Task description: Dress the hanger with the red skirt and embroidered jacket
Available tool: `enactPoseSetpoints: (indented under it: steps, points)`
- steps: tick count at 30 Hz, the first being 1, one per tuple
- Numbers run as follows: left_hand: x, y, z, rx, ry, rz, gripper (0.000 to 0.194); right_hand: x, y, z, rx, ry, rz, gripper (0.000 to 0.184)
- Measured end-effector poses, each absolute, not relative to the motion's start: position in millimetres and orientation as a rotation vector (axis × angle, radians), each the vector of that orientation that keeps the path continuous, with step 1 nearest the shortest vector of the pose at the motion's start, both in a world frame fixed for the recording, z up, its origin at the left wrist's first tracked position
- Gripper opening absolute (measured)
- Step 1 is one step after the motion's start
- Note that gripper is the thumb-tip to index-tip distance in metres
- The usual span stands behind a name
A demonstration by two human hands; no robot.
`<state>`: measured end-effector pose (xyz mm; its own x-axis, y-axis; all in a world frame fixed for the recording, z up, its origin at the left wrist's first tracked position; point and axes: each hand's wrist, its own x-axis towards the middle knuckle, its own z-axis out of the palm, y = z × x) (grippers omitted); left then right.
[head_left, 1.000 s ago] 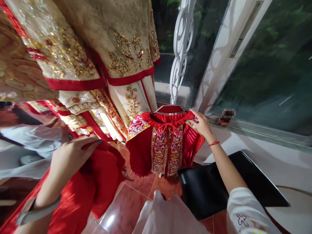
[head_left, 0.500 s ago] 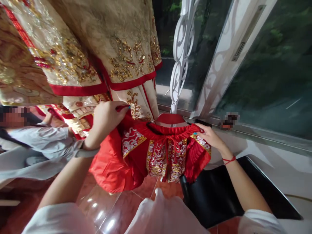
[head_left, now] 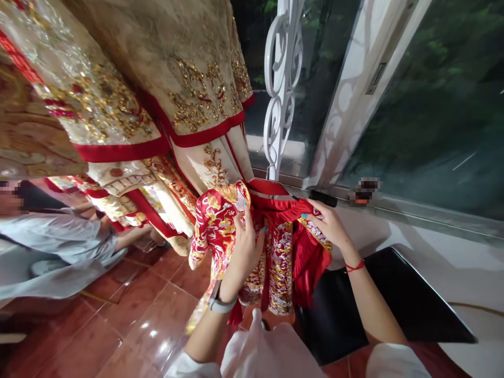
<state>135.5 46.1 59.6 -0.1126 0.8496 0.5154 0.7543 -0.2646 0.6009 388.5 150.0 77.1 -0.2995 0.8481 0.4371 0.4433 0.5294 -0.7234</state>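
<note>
Hands, 2, both bare. Left hand [head_left: 246, 249]: thumb and index finger apart, index fingertip against the edge of the embroidered cloth; 1 grey wristwatch [head_left: 221, 300] on its wrist. Right hand [head_left: 326, 223]: thumb and fingers pinched on the right end of the gathered band of the pleated garment; 1 thin red cord bracelet [head_left: 355, 266] on its wrist.

Red pleated fabric garment [head_left: 309, 262], 1: hung in front of the wearer on 1 hanger with a red top and a thin metal hook [head_left: 268, 186]; 2 silver-and-gold embroidered front panels.

Red cloth densely embroidered in gold and silver [head_left: 220, 226], 1 piece: draped over the left part of the pleated garment.

White scrolled metal upright [head_left: 275, 102], 1: directly behind the hanger.

Cream garments with gold sequins and red-banded hems [head_left: 205, 105], at least 2: hanging at upper left, near the embroidered cloth.

Black smooth angular furnishing [head_left: 413, 299], 1: partly behind the right forearm.

Person in pale blue-grey clothing [head_left: 59, 239], 1: far left.

Floor of glossy red-brown tiles [head_left: 129, 341], 1: below.
</note>
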Motion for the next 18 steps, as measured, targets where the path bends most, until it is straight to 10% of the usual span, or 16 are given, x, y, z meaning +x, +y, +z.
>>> enactPoseSetpoints:
  steps: [7, 18]
  points:
    - [41.0, 100.5, 113.1, 2.104, 1.909, 1.447, 0.056, 401.6, 154.7, 91.4, -0.954, -2.025, 0.879, 0.062]
    - [-20.7, 142.2, 164.0, 2.121, 1.572, 0.482, 0.066, 400.9, 175.1, 87.6, -1.018, -1.897, 1.472, 0.088]
